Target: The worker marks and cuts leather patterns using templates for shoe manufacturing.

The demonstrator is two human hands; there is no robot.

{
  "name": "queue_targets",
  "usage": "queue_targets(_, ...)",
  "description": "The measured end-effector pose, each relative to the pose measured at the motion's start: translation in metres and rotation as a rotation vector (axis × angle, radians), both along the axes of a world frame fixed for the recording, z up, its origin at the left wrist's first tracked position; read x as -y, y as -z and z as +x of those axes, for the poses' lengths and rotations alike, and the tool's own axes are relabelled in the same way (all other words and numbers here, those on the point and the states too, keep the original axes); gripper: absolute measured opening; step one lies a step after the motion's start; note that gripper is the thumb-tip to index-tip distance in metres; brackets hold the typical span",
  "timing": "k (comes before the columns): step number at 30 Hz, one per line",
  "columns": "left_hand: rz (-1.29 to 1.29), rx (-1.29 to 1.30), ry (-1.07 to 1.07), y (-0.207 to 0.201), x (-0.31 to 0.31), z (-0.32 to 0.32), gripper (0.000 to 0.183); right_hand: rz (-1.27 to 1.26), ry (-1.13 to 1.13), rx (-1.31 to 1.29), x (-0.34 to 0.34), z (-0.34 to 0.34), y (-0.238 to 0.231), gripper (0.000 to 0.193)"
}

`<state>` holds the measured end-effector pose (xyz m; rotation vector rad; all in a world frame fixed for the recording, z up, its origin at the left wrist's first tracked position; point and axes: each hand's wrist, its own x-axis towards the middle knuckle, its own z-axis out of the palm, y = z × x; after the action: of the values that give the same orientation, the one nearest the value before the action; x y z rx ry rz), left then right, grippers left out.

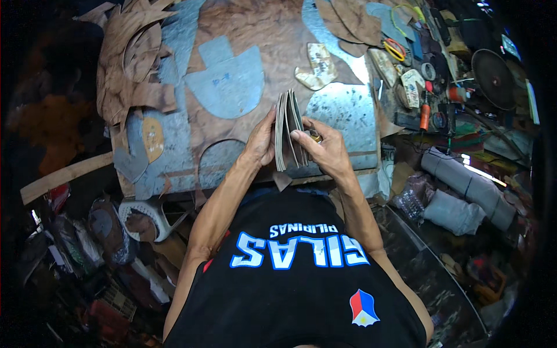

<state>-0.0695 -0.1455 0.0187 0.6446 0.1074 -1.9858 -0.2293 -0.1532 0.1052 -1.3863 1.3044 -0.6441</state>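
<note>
My left hand [264, 139] and my right hand [326, 146] hold a stack of thin flat pieces [282, 130] between them, edges toward me, over the near side of the worktable. The material of the pieces is hard to make out; they look greyish-brown. My left palm and fingers press the left face of the stack. On the other side, my right thumb lies on the edges, and the pieces fan slightly apart there. A small yellow-gold thing [315, 136] shows at my right fingers; I cannot tell what it is. Below the stack lies a small dark pointed scrap [282, 180].
Brown sheet material [232, 20] and grey-blue templates [226, 81] cover the table. A worn cream template [318, 66] lies beyond my hands. Offcuts [130, 52] pile at the left. Tools, including an orange-handled one [425, 116], crowd the right. A white stool [145, 217] stands lower left.
</note>
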Motion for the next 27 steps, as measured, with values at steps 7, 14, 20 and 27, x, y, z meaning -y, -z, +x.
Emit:
queue_targets(7,-0.147,0.009,0.076,-0.021,-0.021,0.036,0.038,0.124,-0.014,0.051,-0.025,0.032,-0.01,0.036)
queue_targets(14,-0.043,0.052,0.047,0.009,-0.04,0.057,0.039,0.121,0.044,0.059,-0.046,0.053,-0.008,0.035)
queue_targets(20,-0.078,0.128,0.015,-0.002,-0.048,0.067,0.037,0.066,0.064,-0.064,-0.059,0.065,-0.004,0.036)
queue_targets(27,-0.161,0.146,0.034,0.001,-0.054,0.078,0.041,0.034,0.049,0.018,-0.071,0.083,-0.01,0.037)
